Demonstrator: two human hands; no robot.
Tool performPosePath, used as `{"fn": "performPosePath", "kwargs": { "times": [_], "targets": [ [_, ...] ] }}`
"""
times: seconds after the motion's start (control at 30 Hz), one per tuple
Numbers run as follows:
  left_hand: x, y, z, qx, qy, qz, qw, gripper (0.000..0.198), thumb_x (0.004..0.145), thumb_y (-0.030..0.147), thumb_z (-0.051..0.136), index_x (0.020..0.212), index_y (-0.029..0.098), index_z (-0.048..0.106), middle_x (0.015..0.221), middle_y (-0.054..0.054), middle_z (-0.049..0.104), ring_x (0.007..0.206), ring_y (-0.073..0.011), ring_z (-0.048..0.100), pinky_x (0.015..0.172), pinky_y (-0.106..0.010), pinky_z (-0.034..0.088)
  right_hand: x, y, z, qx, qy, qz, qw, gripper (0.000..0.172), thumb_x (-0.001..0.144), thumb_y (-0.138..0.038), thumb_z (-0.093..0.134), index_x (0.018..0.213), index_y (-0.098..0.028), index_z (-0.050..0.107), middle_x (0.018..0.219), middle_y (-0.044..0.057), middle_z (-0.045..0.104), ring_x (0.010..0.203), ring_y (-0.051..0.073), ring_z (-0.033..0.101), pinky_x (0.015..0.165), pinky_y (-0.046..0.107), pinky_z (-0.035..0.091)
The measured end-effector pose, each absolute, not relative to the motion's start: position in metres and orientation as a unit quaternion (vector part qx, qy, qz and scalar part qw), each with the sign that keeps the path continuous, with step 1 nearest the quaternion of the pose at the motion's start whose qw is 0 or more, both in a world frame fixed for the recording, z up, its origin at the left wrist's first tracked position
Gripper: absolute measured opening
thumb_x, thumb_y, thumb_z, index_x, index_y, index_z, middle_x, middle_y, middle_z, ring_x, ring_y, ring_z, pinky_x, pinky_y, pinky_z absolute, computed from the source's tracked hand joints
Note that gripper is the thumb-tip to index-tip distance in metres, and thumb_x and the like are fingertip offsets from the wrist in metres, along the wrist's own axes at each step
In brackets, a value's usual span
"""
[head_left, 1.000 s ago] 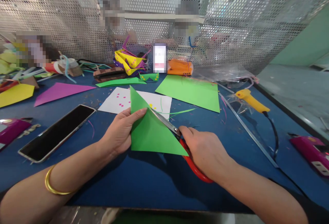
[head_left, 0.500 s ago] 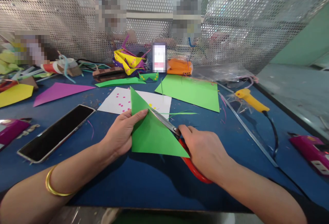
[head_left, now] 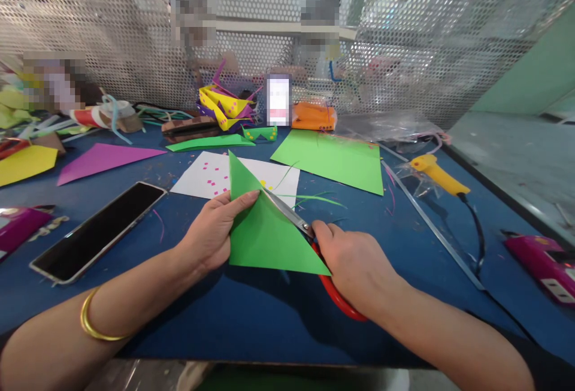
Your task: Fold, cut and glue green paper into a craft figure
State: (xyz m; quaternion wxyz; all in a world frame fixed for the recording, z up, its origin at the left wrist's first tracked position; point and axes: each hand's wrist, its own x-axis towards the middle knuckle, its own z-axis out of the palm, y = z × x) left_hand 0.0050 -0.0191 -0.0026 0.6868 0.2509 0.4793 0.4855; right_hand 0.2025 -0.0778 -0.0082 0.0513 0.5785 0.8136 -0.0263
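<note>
A folded green paper triangle [head_left: 265, 241] is held just above the blue surface [head_left: 251, 325], in front of a white sheet with pink dots [head_left: 211, 176]. It is pinched at its left edge by the left hand [head_left: 210, 236], thumb on top and fingers beneath. The red-handled scissors [head_left: 290, 216] are gripped by the right hand [head_left: 359, 265], which is closed around the handles. The blades lie nearly shut along the triangle's right slanted edge, tips close to the left thumb. 1 thin green sliver [head_left: 320, 200] lies curled just beyond the blades.

For a clean cut, the paper is best kept taut and level. The blades should be run parallel to the edge in long strokes. The left thumb should be kept clear of the tips.
</note>
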Motion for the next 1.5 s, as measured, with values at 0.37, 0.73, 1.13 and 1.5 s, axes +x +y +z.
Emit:
{"fn": "performPosePath", "kwargs": {
  "times": [0.37, 0.73, 1.13, 1.5],
  "targets": [
    [0.0066, -0.0217, -0.0046, 0.250, 0.463, 0.487, 0.696, 0.011, 0.080, 0.009, 0.067, 0.088, 0.012, 0.073, 0.077, -0.011, 0.077, 0.059, -0.0217, 0.072, 0.058, -0.032, 0.062, 0.2019, -0.0780, -0.0046, 0.579, 0.814, -0.017, 0.035, 0.031, 0.075, -0.012, 0.054, 0.105, -0.013, 0.061, 0.079, 0.008, 0.067, 0.054, 0.016, 0.054, 0.048, 0.029, 0.016],
    [0.0084, -0.0219, -0.0037, 0.249, 0.464, 0.488, 0.696, 0.011, 0.080, 0.008, 0.066, 0.087, 0.012, 0.074, 0.076, -0.011, 0.077, 0.059, -0.0214, 0.072, 0.059, -0.031, 0.063, 0.2018, -0.0783, -0.0079, 0.572, 0.820, -0.023, 0.018, 0.030, 0.075, -0.012, 0.051, 0.103, -0.012, 0.061, 0.076, 0.007, 0.067, 0.050, 0.015, 0.049, 0.047, 0.028, 0.018],
    [0.0079, -0.0248, -0.0051, 0.256, 0.460, 0.477, 0.704, 0.011, 0.076, 0.011, 0.072, 0.087, 0.013, 0.073, 0.080, -0.012, 0.077, 0.062, -0.0229, 0.073, 0.063, -0.034, 0.063, 0.2031, -0.0791, -0.0118, 0.540, 0.841, 0.023, -0.013, 0.029, 0.075, -0.016, 0.052, 0.102, -0.009, 0.059, 0.073, 0.008, 0.063, 0.046, 0.013, 0.041, 0.047, 0.028, 0.017],
    [0.0081, -0.0263, -0.0064, 0.250, 0.458, 0.470, 0.712, 0.016, 0.077, 0.010, 0.070, 0.092, 0.013, 0.073, 0.081, -0.012, 0.077, 0.063, -0.0233, 0.073, 0.064, -0.035, 0.063, 0.2009, -0.0792, -0.0073, 0.568, 0.822, -0.025, -0.031, 0.018, 0.077, -0.023, 0.056, 0.092, -0.014, 0.057, 0.072, 0.004, 0.061, 0.047, 0.010, 0.032, 0.047, 0.027, 0.015]
  ]
}}
